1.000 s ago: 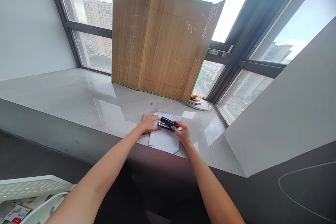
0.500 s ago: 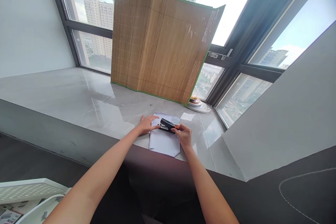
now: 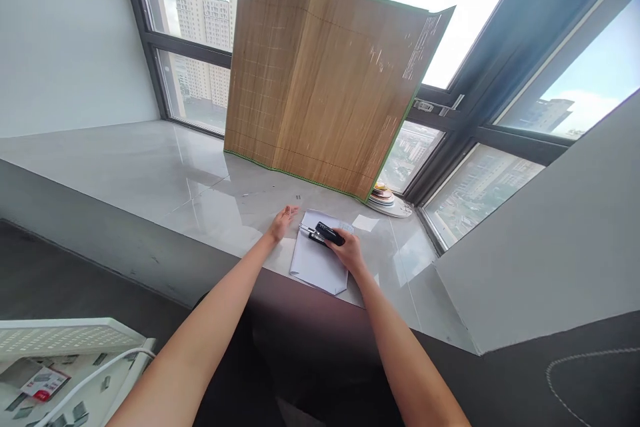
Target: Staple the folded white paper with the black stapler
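On the glossy grey tabletop (image 3: 150, 173), near its front edge, a white sheet of paper (image 3: 317, 267) is laid flat. A black stapler (image 3: 324, 234) is rested across the sheet's far end and is grasped from the right by the fingers of the right hand (image 3: 350, 252). The left hand (image 3: 281, 221) is held just left of the paper, fingers released and spread. A bamboo screen (image 3: 325, 80) is stood upright behind, before the window.

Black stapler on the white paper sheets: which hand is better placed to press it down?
Probably the right hand: it already grips the black stapler lying on the white paper sheets. The left hand is open, beside the sheets' left edge, off the stapler.
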Demonstrator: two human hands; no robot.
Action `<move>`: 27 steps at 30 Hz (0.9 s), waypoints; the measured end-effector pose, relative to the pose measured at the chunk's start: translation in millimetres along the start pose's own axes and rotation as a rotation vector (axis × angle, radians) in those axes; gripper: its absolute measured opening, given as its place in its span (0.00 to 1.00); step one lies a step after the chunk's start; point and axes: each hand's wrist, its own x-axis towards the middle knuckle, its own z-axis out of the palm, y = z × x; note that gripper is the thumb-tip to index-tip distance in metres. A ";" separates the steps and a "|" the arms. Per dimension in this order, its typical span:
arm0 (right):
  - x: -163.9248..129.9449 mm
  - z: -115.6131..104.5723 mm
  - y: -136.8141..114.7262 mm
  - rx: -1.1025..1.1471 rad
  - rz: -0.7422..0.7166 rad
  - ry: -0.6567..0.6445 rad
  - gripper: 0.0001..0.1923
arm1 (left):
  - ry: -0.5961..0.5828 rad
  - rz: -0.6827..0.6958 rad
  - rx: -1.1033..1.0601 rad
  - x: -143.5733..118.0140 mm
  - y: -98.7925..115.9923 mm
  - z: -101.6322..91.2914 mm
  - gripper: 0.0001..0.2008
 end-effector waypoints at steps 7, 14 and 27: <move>9.8 25.2 -58.4 -0.205 -0.469 0.112 0.16 | 0.077 -0.260 -0.492 6.2 12.6 -21.8 0.31; 20.3 51.6 -81.5 -0.471 -0.796 -0.112 0.20 | 0.079 -0.327 -0.644 6.0 13.2 -28.3 0.28; -21.0 16.0 -25.9 -0.051 0.216 0.329 0.15 | 0.055 -0.240 -0.698 2.8 14.7 -28.5 0.23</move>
